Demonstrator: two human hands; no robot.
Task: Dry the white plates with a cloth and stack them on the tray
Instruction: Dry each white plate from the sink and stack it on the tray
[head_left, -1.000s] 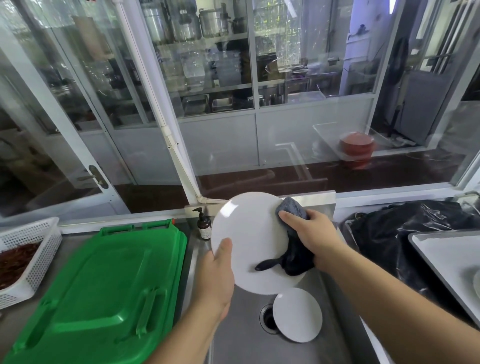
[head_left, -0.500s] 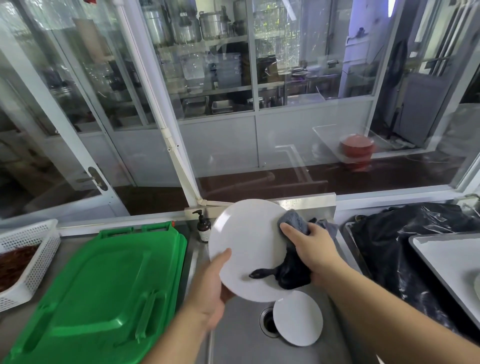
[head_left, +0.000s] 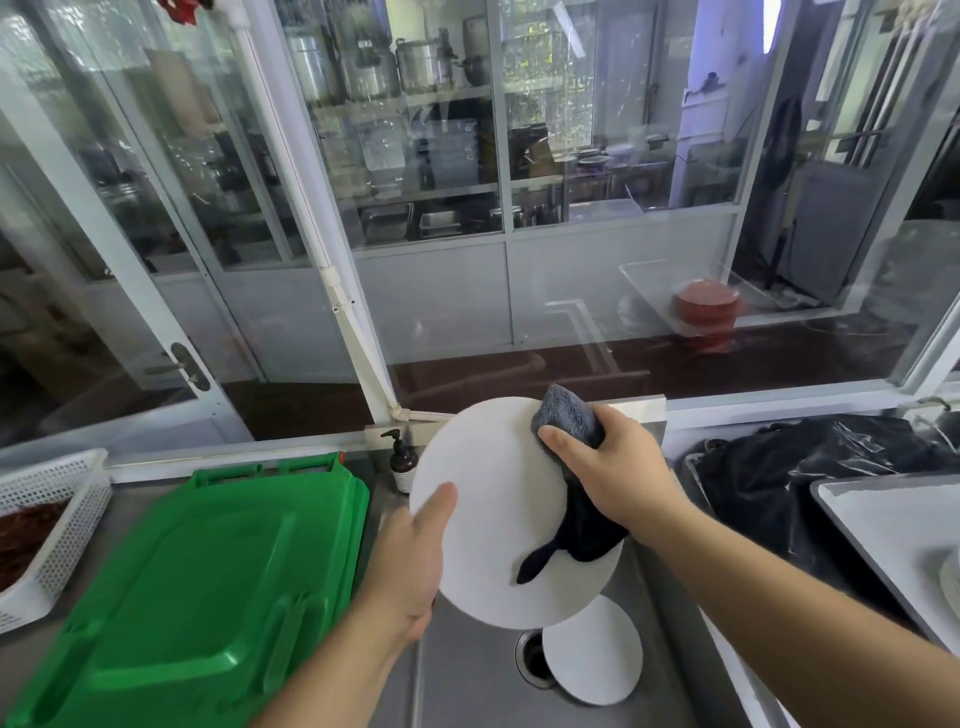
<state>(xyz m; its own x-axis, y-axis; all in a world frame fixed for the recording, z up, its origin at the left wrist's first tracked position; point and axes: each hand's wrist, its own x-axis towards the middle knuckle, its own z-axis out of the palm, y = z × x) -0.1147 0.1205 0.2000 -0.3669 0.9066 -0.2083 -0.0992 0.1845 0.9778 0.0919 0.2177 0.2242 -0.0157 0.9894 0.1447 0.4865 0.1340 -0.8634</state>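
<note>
Two hands were on one round white plate, held tilted above the steel sink. The left hand gripped its lower left rim, thumb across the face and fingers hidden behind; the right hand pinched a dark grey cloth against the upper right edge, the cloth's tail hanging down the face. A second white plate lay in the sink beside the drain. The relation that counted: the metal tray sat on the surface well off to the right, so the right hand was nearer, yet busy with the cloth; the stacking would likely fall to whichever grip freed first.
</note>
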